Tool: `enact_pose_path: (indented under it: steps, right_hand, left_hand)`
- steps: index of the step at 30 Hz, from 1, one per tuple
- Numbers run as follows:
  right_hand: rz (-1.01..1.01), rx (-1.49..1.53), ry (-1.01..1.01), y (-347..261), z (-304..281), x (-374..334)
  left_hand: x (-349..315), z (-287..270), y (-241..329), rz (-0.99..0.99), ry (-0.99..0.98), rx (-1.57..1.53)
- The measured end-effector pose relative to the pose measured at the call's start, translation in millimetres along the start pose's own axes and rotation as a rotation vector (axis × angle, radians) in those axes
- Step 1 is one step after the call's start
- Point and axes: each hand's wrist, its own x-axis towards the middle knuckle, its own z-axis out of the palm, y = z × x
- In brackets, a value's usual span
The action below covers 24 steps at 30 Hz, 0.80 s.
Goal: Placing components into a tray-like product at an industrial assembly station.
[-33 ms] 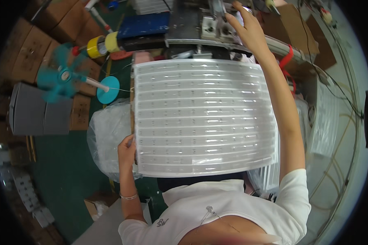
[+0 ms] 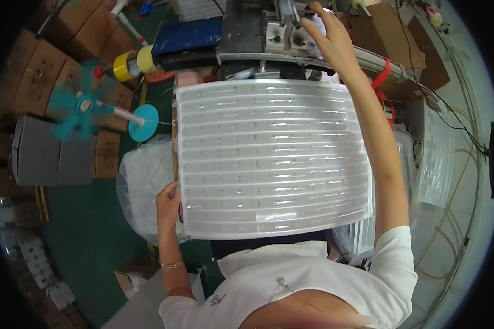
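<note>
A broad white ribbed sheet (image 2: 269,159) lies in front of me, with glossy crosswise strips and rows of small dark marks. My left hand (image 2: 168,204) is closed at its left edge; the fingertips are partly hidden there. Over the sheet's right side reaches my right arm. At the top, my right hand (image 2: 333,41) is beside a bench machine's white blocks (image 2: 286,38) and upright metal rods (image 2: 287,11). Its thumb and forefinger are apart, with nothing visible between them; the other fingers are partly hidden. Whether it touches the machine, I cannot tell.
A blue pad (image 2: 187,35) and yellow tape rolls (image 2: 126,66) are at the bench's left. A turquoise fan (image 2: 85,104) spins beside stacked cartons (image 2: 35,74). Clear plastic wrapping (image 2: 145,189) bulges left of the sheet. Red straps (image 2: 383,74) and loose cables hang at the right.
The view has shifted slightly. At the machine, the metal rods above the white blocks look different and show more clearly. Both hands stay in nearly the same places.
</note>
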Motion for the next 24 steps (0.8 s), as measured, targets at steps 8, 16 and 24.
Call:
enact_pose_path:
  steps: [8, 16, 24]
  right_hand:
    - [-0.237, 0.044, 0.189, -11.3, 2.7, 6.6]
    - [-0.298, -0.056, 0.15, -21.5, 16.4, 12.5]
    - [-0.322, 0.227, -0.353, -71.3, -81.2, -98.9]
  left_hand:
    - [33.2, -15.3, 12.7, -0.072, -0.268, 0.046]
    - [38.4, -11.3, 19.5, -0.103, -0.281, 0.129]
    - [41.5, -19.5, 16.6, -0.087, -0.072, 0.057]
